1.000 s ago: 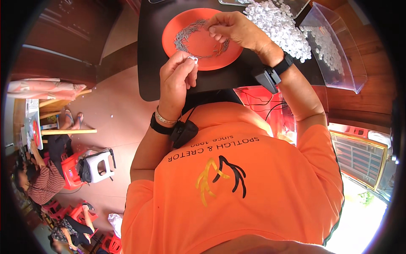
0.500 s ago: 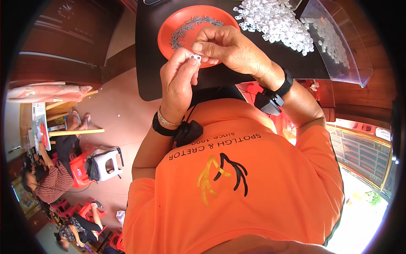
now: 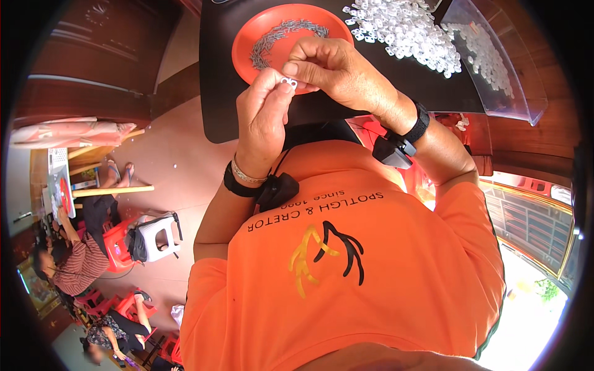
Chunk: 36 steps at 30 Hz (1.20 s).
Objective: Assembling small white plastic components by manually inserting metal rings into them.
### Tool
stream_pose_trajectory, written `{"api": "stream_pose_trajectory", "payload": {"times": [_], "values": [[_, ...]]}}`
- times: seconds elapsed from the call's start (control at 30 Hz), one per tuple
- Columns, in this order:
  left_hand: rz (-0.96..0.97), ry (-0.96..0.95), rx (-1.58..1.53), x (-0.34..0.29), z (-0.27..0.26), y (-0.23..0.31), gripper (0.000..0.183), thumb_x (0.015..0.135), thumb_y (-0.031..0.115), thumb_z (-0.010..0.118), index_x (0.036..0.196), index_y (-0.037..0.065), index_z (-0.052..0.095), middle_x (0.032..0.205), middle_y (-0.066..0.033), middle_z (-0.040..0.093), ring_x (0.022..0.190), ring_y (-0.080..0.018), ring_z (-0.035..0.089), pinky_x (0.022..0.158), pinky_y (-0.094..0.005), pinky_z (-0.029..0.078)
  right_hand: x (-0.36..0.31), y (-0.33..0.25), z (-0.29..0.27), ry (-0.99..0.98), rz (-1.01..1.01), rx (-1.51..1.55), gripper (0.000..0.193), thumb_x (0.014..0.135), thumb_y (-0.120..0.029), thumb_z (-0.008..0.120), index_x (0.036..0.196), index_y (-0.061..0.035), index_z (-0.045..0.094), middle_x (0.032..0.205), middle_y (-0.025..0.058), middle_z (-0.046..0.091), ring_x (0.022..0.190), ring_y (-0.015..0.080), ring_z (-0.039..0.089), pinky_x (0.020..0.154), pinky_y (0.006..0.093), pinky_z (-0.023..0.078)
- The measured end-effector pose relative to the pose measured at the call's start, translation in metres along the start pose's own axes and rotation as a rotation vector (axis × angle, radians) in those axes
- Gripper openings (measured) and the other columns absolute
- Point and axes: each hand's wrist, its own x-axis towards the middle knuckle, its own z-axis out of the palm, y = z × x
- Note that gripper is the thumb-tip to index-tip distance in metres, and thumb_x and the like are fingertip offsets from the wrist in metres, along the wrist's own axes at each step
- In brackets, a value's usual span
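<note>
A small white plastic clip (image 3: pixel 289 83) with rounded openings is pinched between the thumb and forefinger of my left hand (image 3: pixel 265 112). My right hand (image 3: pixel 337 73) comes in from the right and touches the left one, its thumb and forefinger pressed together just above the clip. Whatever lies between those right fingertips is too small and hidden to make out. Both hands are over the near edge of a round red plate (image 3: pixel 242 46), which holds a ring of small grey nails (image 3: pixel 272 42).
The black table (image 3: pixel 218 93) carries a large heap of white plastic clips (image 3: pixel 402 31) at the far right. Beside it, a clear plastic bin (image 3: pixel 526 99) holds more white pieces. To the left, people sit near a white stool (image 3: pixel 162 238) and red stools (image 3: pixel 117 247).
Both hands stay pressed together over the plate in almost the same pose. The white clip has shifted very slightly to the right.
</note>
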Motion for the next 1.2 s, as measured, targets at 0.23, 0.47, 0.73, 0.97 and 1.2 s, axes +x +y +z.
{"api": "stream_pose_trajectory", "payload": {"times": [0.23,0.47,0.73,0.97,1.2], "values": [[0.117,-0.017,0.157,-0.001,-0.003,-0.008,0.019,0.092,0.014,0.046,0.077,0.003,0.048,0.064,0.0025,0.043,0.053,-0.0028,0.033,0.047,-0.0192,0.027,-0.006,-0.008,0.006,0.087,-0.040,-0.362,0.017,0.093,-0.013,0.057,0.083,0.0010,0.058,0.076,0.0015,0.059,0.070,0.0079,0.056,0.062,0.0251,0.046],[0.036,-0.041,0.198,-0.001,-0.002,-0.002,0.016,0.090,0.007,0.049,0.076,-0.001,0.045,0.060,-0.0031,0.039,0.058,-0.0072,0.033,0.050,-0.0253,0.031,-0.008,0.002,0.003,0.077,0.046,-0.296,0.019,0.093,-0.014,0.057,0.081,-0.0001,0.058,0.074,0.0001,0.058,0.068,0.0084,0.053,0.063,0.0239,0.044],[-0.029,-0.041,0.108,0.002,-0.003,0.002,0.020,0.089,0.015,0.048,0.071,0.006,0.046,0.059,0.0052,0.037,0.051,-0.0024,0.030,0.046,-0.0202,0.023,-0.009,0.004,-0.005,-0.016,0.075,0.007,0.020,0.096,-0.019,0.055,0.088,-0.0020,0.061,0.076,-0.0013,0.057,0.071,0.0068,0.052,0.066,0.0226,0.045],[-0.088,-0.091,0.149,0.002,-0.006,0.002,0.015,0.087,0.006,0.050,0.075,-0.002,0.049,0.060,-0.0004,0.040,0.058,-0.0052,0.033,0.050,-0.0250,0.029,-0.013,0.005,-0.009,-0.057,0.031,-0.179,0.022,0.097,-0.018,0.052,0.085,-0.0009,0.058,0.075,-0.0003,0.057,0.071,0.0077,0.052,0.066,0.0236,0.045],[-0.042,-0.146,0.172,0.001,-0.002,0.005,0.014,0.088,0.006,0.049,0.077,-0.003,0.047,0.062,-0.0031,0.039,0.060,-0.0068,0.033,0.052,-0.0255,0.032,-0.016,0.002,-0.003,0.029,-0.079,-0.473,0.020,0.093,-0.017,0.053,0.081,-0.0009,0.055,0.064,0.0086,0.050,0.058,0.0179,0.049,0.056,0.0311,0.041]]}}
